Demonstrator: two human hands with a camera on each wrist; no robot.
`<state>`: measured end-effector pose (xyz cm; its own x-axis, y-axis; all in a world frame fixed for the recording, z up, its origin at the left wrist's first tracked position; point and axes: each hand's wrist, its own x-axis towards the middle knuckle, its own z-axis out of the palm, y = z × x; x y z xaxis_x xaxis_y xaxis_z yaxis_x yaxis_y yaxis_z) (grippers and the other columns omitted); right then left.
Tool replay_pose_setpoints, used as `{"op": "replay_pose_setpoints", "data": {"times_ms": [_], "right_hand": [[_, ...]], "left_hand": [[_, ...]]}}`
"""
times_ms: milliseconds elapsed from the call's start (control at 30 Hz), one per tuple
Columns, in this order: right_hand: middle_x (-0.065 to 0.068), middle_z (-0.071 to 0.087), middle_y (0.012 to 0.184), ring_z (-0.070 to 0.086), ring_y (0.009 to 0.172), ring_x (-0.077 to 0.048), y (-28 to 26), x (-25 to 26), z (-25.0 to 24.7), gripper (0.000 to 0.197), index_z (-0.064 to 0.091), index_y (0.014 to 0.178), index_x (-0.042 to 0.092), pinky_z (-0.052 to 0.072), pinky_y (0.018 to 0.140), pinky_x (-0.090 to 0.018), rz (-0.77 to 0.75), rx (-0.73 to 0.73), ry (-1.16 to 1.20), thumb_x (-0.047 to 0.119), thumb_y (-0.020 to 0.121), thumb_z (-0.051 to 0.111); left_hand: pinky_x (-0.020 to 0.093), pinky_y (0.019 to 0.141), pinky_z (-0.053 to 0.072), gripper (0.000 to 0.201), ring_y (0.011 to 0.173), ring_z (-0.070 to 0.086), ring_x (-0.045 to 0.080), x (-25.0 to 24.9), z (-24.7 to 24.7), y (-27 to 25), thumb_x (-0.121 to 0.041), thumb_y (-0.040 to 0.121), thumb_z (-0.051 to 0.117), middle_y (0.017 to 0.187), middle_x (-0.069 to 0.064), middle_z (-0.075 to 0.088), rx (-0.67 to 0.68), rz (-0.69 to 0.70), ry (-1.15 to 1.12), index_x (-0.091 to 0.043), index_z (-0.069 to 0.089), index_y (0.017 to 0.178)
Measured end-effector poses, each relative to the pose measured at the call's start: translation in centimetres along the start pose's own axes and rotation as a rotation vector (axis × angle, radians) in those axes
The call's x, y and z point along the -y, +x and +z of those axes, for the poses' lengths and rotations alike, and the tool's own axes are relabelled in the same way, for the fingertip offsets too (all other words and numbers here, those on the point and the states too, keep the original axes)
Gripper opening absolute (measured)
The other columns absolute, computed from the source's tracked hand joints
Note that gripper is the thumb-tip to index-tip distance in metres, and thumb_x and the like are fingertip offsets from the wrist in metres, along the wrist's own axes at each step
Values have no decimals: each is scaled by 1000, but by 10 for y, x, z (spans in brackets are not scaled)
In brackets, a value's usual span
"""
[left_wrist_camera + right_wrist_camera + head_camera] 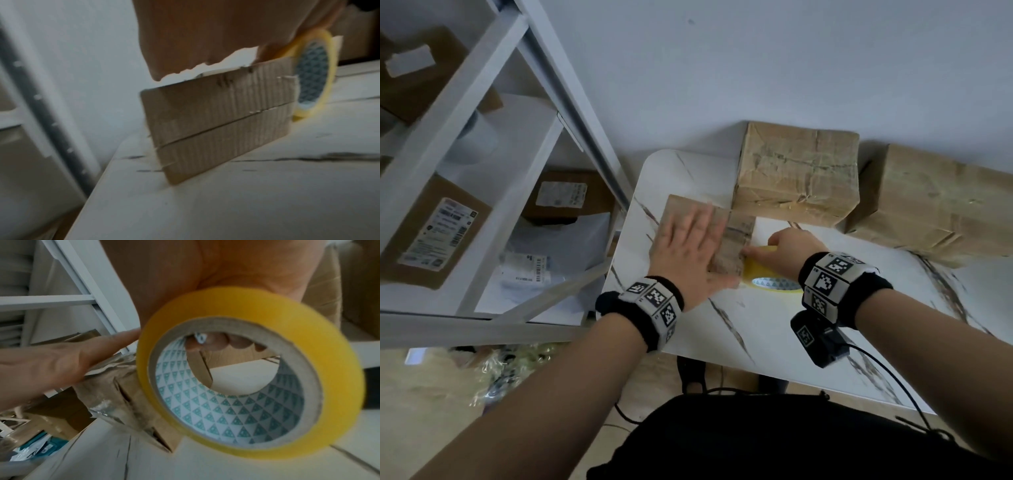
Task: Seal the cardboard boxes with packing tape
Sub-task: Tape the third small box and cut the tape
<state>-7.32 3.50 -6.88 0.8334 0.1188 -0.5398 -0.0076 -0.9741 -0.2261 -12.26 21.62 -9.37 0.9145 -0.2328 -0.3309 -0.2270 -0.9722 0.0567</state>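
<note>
A small cardboard box [736, 236] [216, 123] [127, 395] stands on the marble table [774, 329] near its left end. My left hand [688, 246] [195, 32] [51, 363] lies flat on the box's top with straight fingers. My right hand [787, 250] [216, 344] grips a roll of yellow packing tape [760, 274] [314, 76] [246, 386] against the box's right side, with fingers curled through the roll's core. The side of the box facing the left wrist view shows a flap seam.
Two bigger taped cardboard boxes [798, 171] [941, 202] stand at the back of the table against the wall. A white metal shelf [493, 137] with labelled parcels stands to the left. A cable [887, 377] hangs from my right wrist.
</note>
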Motion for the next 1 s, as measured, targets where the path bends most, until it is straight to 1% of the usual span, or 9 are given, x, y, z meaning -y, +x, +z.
{"op": "replay_pose_setpoints", "data": {"times_ms": [100, 233, 300, 400, 500, 600, 767, 867, 1000], "right_hand": [[3, 47, 65, 52, 81, -22, 0, -8, 6, 52, 52, 77, 17, 37, 64, -30, -4, -2, 61, 68, 83, 44], [-8, 60, 77, 57, 84, -25, -8, -25, 11, 56, 65, 84, 7, 45, 72, -34, -37, -27, 259, 61, 84, 50], [-7, 59, 76, 56, 82, -25, -12, -32, 14, 49, 65, 86, 7, 43, 72, -32, -43, -46, 330, 55, 85, 54], [1, 53, 69, 55, 81, -23, -13, -36, 15, 43, 62, 82, 12, 41, 70, -30, -53, -40, 360, 54, 84, 56], [1, 52, 66, 54, 76, -21, -12, -37, 14, 45, 62, 79, 11, 39, 67, -30, -79, -18, 355, 55, 85, 55], [1, 50, 64, 52, 72, -20, -12, -40, 13, 45, 59, 74, 12, 38, 65, -30, -93, -9, 355, 56, 84, 55], [-4, 58, 74, 55, 72, -19, -19, -42, -9, 43, 65, 83, 9, 42, 64, -30, -169, -43, 444, 51, 79, 64], [-2, 52, 66, 51, 64, -15, -20, -36, -39, 46, 62, 76, 5, 42, 61, -28, -225, -148, 617, 51, 73, 72], [2, 48, 62, 47, 59, -9, -20, -17, -69, 43, 61, 73, 5, 37, 57, -21, -276, -142, 796, 47, 78, 68]], "left_hand": [[51, 115, -12, 104, 142, -26, 24, -7, 5, 6, -82, 78, 21, 154, 4, -31, 43, 55, 49, -18, -25, 146], [53, 115, -11, 112, 143, -24, 25, -7, 5, 4, -84, 74, 29, 154, 4, -31, 48, 28, 53, -16, -23, 147], [58, 114, -5, 123, 144, -19, 28, -14, -1, 7, -84, 67, 45, 155, 3, -29, 52, 4, 32, -17, -21, 148], [71, 107, 12, 134, 142, -19, 37, -28, -16, 19, -72, 59, 69, 151, 1, -35, 86, 49, 146, -28, -25, 145], [78, 98, 16, 140, 138, -28, 40, -39, -27, 38, -60, 57, 80, 149, -2, -39, 223, 61, 201, -37, -29, 142], [79, 96, 19, 134, 141, -20, 41, -42, -28, 47, -54, 60, 82, 155, -3, -22, 279, 29, 174, -42, -23, 143], [79, 96, 22, 104, 139, 2, 37, -32, -41, 35, -56, 63, 76, 148, -1, 1, 135, 48, 54, -47, 11, 143], [67, 100, 33, 98, 134, 12, 31, -20, -48, 25, -56, 56, 78, 142, -2, 9, -53, 17, -158, -41, 25, 137], [50, 108, 32, 101, 132, 22, 32, 0, -44, 14, -58, 51, 80, 144, 7, 15, -247, -1, -346, -34, 29, 135]]}}
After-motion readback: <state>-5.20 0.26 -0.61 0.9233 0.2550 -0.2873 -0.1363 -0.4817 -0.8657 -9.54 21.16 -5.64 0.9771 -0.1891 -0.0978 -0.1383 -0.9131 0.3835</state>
